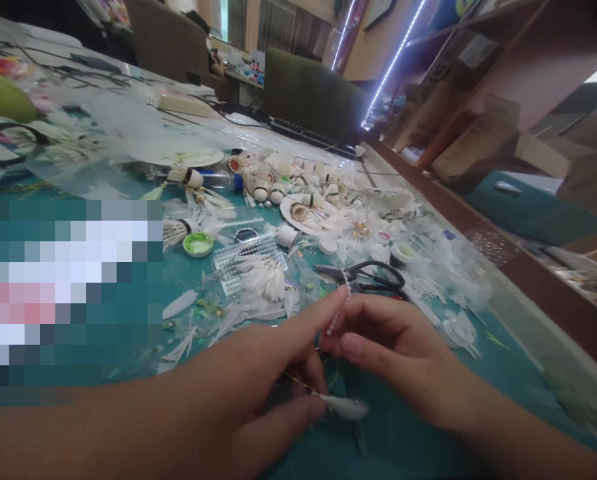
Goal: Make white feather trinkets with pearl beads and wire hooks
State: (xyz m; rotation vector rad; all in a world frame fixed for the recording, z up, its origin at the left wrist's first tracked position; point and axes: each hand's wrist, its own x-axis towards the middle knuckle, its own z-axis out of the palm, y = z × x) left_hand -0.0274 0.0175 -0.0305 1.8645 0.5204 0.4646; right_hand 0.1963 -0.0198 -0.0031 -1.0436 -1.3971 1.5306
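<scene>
My left hand (278,363) pinches the base of a white feather (347,407) between thumb and fingers, low in the view. A thin yellowish wire (298,381) runs from the feather's base through the fingers. A short strand of small white beads (332,325) lies between the two hands, along the left index fingertip. The curled fingers of my right hand (408,350) close on this strand, thumb and fingertips together. Just beyond the hands rest black-handled scissors (373,275). Part of the strand is hidden behind the fingers.
Several shuttlecocks (194,177), loose white feathers (265,277), a sheet of stick-on pearls (235,263) and a lid of green paint (198,243) crowd the green mat (483,400). A keyboard (313,137) lies behind. Cardboard boxes (478,143) stand at right. A pixelated patch covers the left.
</scene>
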